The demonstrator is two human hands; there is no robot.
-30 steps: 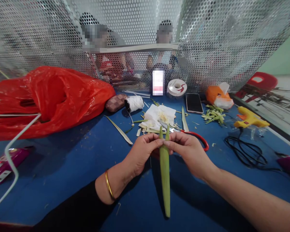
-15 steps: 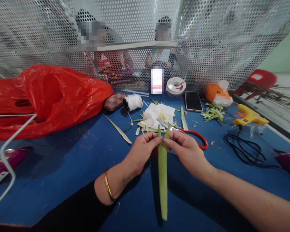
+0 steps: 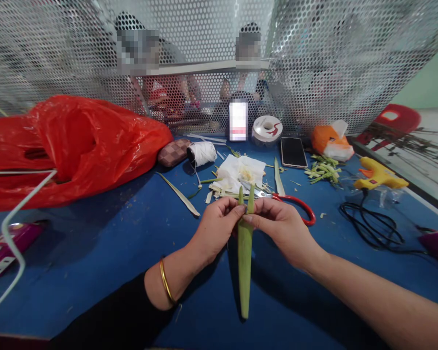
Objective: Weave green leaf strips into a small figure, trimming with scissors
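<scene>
A long green leaf point(image 3: 245, 272) hangs between my two hands, its narrow end pointing down toward me. Its top is split into two tips. My left hand point(image 3: 221, 223) is closed, thumb and fingers pinching the leaf by the left tip. Pinched on the right tip, my right hand point(image 3: 277, 221) is closed too, its thumb lying across the leaf. Just beyond my hands lie scissors with red handles point(image 3: 302, 203), partly hidden by the right hand. Past them a white tissue point(image 3: 241, 170) rests among pale leaf scraps point(image 3: 219, 187).
On the blue table point(image 3: 120, 257) are a red plastic bag point(image 3: 95, 146), a spool of white string point(image 3: 203, 154), a ribbon roll point(image 3: 267, 129), a dark phone point(image 3: 294, 152), cut green pieces point(image 3: 323, 169), a yellow glue gun point(image 3: 379, 174) and a purple power strip point(image 3: 12, 248). Two people sit behind the perforated screen point(image 3: 200, 43).
The leaf's lower end has risen slightly away from me. Its right tip has turned more upright, and my right thumb has slid a little left and down across it.
</scene>
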